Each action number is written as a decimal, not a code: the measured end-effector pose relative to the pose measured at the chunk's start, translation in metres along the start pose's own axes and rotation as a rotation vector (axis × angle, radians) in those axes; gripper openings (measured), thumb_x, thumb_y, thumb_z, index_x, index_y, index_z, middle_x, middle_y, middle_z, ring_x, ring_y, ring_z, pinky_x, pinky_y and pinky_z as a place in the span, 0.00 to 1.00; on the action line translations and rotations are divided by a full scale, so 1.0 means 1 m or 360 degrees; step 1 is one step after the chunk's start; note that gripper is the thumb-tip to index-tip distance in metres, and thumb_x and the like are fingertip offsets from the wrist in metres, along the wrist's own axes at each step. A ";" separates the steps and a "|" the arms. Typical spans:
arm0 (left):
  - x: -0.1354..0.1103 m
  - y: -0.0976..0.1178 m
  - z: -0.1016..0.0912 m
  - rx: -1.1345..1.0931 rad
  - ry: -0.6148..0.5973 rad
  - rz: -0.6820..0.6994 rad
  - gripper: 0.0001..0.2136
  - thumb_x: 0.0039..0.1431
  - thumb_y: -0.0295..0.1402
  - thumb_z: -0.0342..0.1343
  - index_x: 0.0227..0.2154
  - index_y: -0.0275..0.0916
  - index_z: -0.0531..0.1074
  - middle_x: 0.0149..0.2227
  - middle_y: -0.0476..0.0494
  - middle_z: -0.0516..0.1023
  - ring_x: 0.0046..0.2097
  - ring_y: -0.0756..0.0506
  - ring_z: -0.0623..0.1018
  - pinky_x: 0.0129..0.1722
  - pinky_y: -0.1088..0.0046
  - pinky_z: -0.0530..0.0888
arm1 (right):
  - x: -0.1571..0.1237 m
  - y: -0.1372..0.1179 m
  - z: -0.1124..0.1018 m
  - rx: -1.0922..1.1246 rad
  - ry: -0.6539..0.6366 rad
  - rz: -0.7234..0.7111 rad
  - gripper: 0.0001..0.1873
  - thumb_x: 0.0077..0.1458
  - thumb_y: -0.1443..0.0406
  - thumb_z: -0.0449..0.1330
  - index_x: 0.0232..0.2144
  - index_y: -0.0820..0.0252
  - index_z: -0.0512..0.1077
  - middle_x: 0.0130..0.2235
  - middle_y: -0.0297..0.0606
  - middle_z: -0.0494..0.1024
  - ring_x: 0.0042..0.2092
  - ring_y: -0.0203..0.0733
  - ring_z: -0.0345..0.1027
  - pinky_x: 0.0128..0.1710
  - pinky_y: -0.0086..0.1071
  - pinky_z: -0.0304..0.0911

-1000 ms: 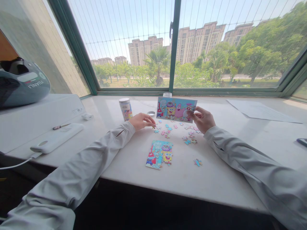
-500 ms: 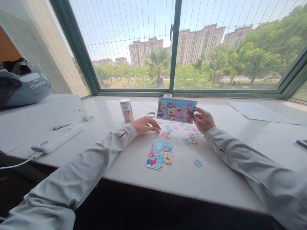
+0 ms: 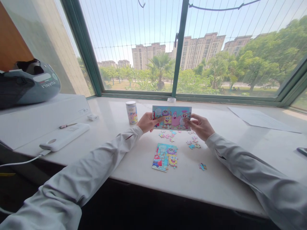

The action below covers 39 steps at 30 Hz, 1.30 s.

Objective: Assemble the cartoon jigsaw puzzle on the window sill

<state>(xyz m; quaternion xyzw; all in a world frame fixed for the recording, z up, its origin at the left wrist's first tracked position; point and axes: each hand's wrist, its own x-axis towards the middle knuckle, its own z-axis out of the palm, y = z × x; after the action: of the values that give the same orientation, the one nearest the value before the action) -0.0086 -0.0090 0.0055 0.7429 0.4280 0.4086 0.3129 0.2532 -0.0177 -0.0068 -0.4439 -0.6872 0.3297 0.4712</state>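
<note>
A cartoon picture card is held upright above the white sill. My left hand pinches its left edge and my right hand pinches its right edge. A partly joined puzzle lies flat below the card, nearer to me. Several loose puzzle pieces are scattered between the card and the joined part, and one piece lies apart at the right. A small printed tube stands left of my left hand.
A helmet rests on a white box at the left. A white power bank with a cable lies in front of it. A sheet of paper lies at the far right. The window frame rises behind.
My left hand left the loose pieces on the sill and rose to grip the card's left edge. The card shifted a little left and the view tilted up.
</note>
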 end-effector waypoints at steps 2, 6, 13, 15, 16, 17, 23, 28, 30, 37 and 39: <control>0.003 -0.005 0.001 -0.0025 0.0151 0.0035 0.23 0.52 0.53 0.57 0.22 0.35 0.70 0.14 0.53 0.63 0.13 0.54 0.63 0.11 0.77 0.58 | 0.000 -0.002 0.001 -0.0012 0.0008 0.0009 0.32 0.52 0.41 0.54 0.42 0.62 0.73 0.22 0.35 0.74 0.20 0.32 0.50 0.20 0.30 0.46; 0.008 -0.017 -0.003 0.0028 0.0530 0.0030 0.22 0.53 0.52 0.55 0.19 0.36 0.69 0.11 0.53 0.61 0.13 0.53 0.62 0.13 0.76 0.57 | -0.003 -0.007 0.003 -0.0449 0.0006 -0.0058 0.30 0.57 0.42 0.49 0.39 0.61 0.76 0.23 0.36 0.75 0.24 0.36 0.59 0.27 0.32 0.55; 0.011 -0.026 -0.005 0.0081 0.0712 -0.0064 0.21 0.51 0.50 0.57 0.17 0.37 0.71 0.10 0.51 0.64 0.14 0.51 0.66 0.16 0.76 0.61 | -0.005 -0.024 0.043 -0.1132 -0.0424 -0.0415 0.16 0.51 0.48 0.62 0.32 0.51 0.80 0.33 0.34 0.79 0.33 0.38 0.67 0.36 0.33 0.58; 0.012 -0.027 -0.006 0.0103 0.0709 -0.0068 0.21 0.51 0.50 0.57 0.17 0.37 0.70 0.10 0.51 0.63 0.14 0.51 0.67 0.17 0.75 0.62 | 0.000 -0.025 0.056 -0.1244 -0.0521 -0.0415 0.17 0.48 0.48 0.64 0.33 0.50 0.80 0.36 0.35 0.79 0.36 0.40 0.69 0.39 0.34 0.59; 0.013 -0.028 -0.006 0.0111 0.0709 -0.0074 0.21 0.51 0.50 0.58 0.17 0.37 0.70 0.10 0.51 0.63 0.14 0.50 0.67 0.17 0.75 0.62 | 0.003 -0.025 0.060 -0.1274 -0.0554 -0.0394 0.17 0.47 0.47 0.64 0.33 0.50 0.80 0.37 0.35 0.79 0.36 0.41 0.69 0.40 0.35 0.59; 0.013 -0.028 -0.006 0.0113 0.0707 -0.0078 0.21 0.51 0.50 0.58 0.17 0.37 0.71 0.10 0.51 0.63 0.14 0.50 0.67 0.17 0.75 0.63 | 0.006 -0.025 0.063 -0.1286 -0.0577 -0.0370 0.18 0.47 0.47 0.64 0.33 0.50 0.80 0.37 0.36 0.79 0.37 0.42 0.70 0.40 0.35 0.59; 0.013 -0.028 -0.006 0.0102 0.0663 -0.0075 0.20 0.51 0.51 0.58 0.19 0.37 0.72 0.11 0.50 0.65 0.15 0.50 0.68 0.16 0.75 0.62 | 0.020 -0.026 0.067 -0.1186 -0.0620 -0.0180 0.17 0.42 0.49 0.67 0.29 0.54 0.80 0.32 0.35 0.80 0.35 0.41 0.69 0.36 0.33 0.59; 0.013 -0.028 -0.005 0.0087 0.0670 -0.0024 0.20 0.51 0.51 0.57 0.20 0.37 0.72 0.11 0.51 0.65 0.14 0.50 0.67 0.16 0.75 0.62 | 0.011 -0.038 0.050 -0.0790 -0.0679 -0.0040 0.21 0.41 0.47 0.67 0.27 0.59 0.76 0.30 0.37 0.80 0.33 0.39 0.68 0.32 0.32 0.59; 0.012 -0.027 -0.004 0.0074 0.0650 0.0010 0.20 0.52 0.51 0.57 0.20 0.37 0.72 0.11 0.51 0.65 0.14 0.50 0.67 0.17 0.75 0.62 | 0.000 -0.041 0.037 -0.0473 -0.0821 0.0109 0.22 0.40 0.49 0.68 0.26 0.61 0.71 0.31 0.38 0.80 0.34 0.39 0.70 0.33 0.32 0.61; 0.008 -0.021 0.001 0.0105 0.0618 0.0041 0.21 0.52 0.50 0.57 0.17 0.37 0.69 0.10 0.51 0.62 0.15 0.51 0.64 0.16 0.75 0.60 | -0.028 -0.039 0.005 -0.0327 -0.1087 0.0428 0.24 0.41 0.50 0.69 0.34 0.63 0.77 0.29 0.38 0.80 0.32 0.38 0.70 0.30 0.31 0.60; 0.007 -0.020 0.002 0.0096 0.0624 0.0059 0.21 0.52 0.50 0.57 0.17 0.37 0.69 0.10 0.52 0.61 0.14 0.52 0.63 0.16 0.76 0.58 | -0.033 -0.046 0.006 -0.0280 -0.1144 0.0454 0.21 0.41 0.51 0.69 0.32 0.61 0.79 0.30 0.38 0.80 0.33 0.38 0.70 0.32 0.31 0.61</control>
<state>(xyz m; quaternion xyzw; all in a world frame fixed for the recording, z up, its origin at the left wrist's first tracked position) -0.0124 0.0058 -0.0092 0.6659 0.4792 0.5382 0.1934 0.2392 -0.0658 0.0198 -0.4297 -0.7654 0.4663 0.1101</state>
